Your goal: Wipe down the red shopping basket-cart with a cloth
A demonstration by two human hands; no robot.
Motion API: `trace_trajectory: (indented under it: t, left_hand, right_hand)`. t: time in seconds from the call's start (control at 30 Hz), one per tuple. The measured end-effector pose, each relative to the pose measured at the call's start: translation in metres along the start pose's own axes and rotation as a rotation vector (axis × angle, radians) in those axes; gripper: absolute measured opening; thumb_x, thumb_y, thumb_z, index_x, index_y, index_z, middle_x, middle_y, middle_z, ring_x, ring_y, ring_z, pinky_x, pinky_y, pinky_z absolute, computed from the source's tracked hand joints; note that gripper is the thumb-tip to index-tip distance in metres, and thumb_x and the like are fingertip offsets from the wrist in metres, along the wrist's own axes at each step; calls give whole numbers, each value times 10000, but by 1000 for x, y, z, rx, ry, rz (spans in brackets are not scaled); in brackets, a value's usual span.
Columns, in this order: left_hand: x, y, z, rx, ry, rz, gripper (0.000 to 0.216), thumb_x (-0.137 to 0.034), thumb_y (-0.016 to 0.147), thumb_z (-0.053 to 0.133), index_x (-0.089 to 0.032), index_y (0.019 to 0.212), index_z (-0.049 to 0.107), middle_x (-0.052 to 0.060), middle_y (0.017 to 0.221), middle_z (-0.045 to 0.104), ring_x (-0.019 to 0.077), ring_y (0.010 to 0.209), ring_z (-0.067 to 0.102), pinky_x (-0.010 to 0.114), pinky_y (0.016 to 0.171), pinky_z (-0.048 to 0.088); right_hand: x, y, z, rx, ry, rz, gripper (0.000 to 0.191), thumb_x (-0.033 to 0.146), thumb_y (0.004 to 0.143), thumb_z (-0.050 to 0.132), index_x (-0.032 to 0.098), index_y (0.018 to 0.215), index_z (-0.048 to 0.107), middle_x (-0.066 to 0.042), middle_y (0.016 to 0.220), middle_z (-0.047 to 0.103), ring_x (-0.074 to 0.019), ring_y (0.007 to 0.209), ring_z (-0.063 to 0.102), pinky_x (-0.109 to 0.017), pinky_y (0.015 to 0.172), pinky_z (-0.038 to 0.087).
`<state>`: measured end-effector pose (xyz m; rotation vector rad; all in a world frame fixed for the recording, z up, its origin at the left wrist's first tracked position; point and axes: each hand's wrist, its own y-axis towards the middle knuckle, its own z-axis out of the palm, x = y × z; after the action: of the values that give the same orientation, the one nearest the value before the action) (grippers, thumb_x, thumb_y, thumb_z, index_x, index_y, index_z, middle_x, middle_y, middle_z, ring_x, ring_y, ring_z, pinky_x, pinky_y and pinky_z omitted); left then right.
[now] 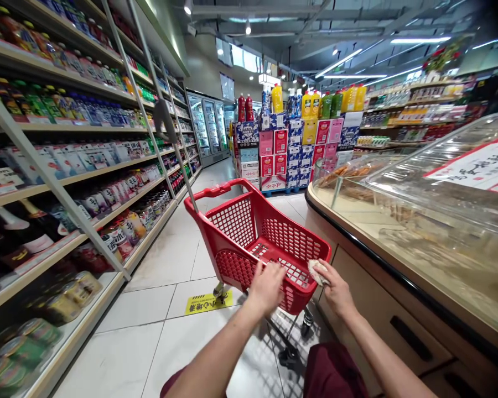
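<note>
A red plastic shopping cart (232,264) with a perforated basket stands in front of me, its handle on the far side. My left hand (268,284) is at the basket's near rim, with fingers curled over the edge; motion blurs the fingertips a little. Held in my right hand (336,290) is a crumpled whitish cloth (317,272), pressed against the near right corner of the rim. Inside, the basket shows only its red slotted floor. A thin grey pole (182,160) rises from the cart's far left corner.
Drink shelves (108,177) line the left side. On the right stands a display counter (357,232) with clear covers. Stacked drink cartons (280,149) rise behind the cart. A yellow floor sticker (195,304) lies near a cart wheel (307,323).
</note>
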<state>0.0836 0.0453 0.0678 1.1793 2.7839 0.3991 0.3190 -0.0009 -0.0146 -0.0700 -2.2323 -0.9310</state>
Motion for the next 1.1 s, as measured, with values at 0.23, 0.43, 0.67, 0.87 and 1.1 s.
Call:
trace_trajectory:
  t: [0.23,0.43,0.67,0.87,1.1]
  left_hand:
    - [59,-20,-18,-26,140,-120,586,-350,764,531,-203,1306,365,86,1416,322,266,1335,172,504,1075,117]
    - [45,-34,-23,-36,123,-142,597,-343,774,486,-161,1323,341,88,1425,304,257,1337,167,494,1081,133]
    - [46,-42,-24,-94,133,-242,600,-187,729,432,-98,1316,352,95,1420,307,244,1342,155,505,1094,66]
    - [29,-42,-25,-31,118,-292,626,-195,727,413,-70,1332,315,80,1442,256,232,1351,110,491,1101,87]
    - [13,-45,-23,-23,103,-314,646,-220,728,419,-72,1344,292,87,1452,220,245,1352,95,504,1093,90]
  right_hand:
    - [49,-22,9,-119,35,113,473,93,682,364,208,1058,627,-54,1245,532,-189,1130,508,-382,994,390]
    - [76,-17,36,-43,55,-49,571,19,645,337,235,1099,607,-24,1288,491,-183,1188,449,-390,1011,370]
    - [55,2,38,-169,-19,110,529,37,635,352,196,1058,628,-61,1253,510,-208,1143,485,-401,1001,378]
    - [91,14,74,56,98,-47,575,2,607,347,208,1071,619,-51,1275,493,-192,1172,453,-386,995,381]
    - [56,20,45,-23,-118,59,440,108,689,373,145,1062,603,-117,1238,496,-229,1122,472,-412,971,379]
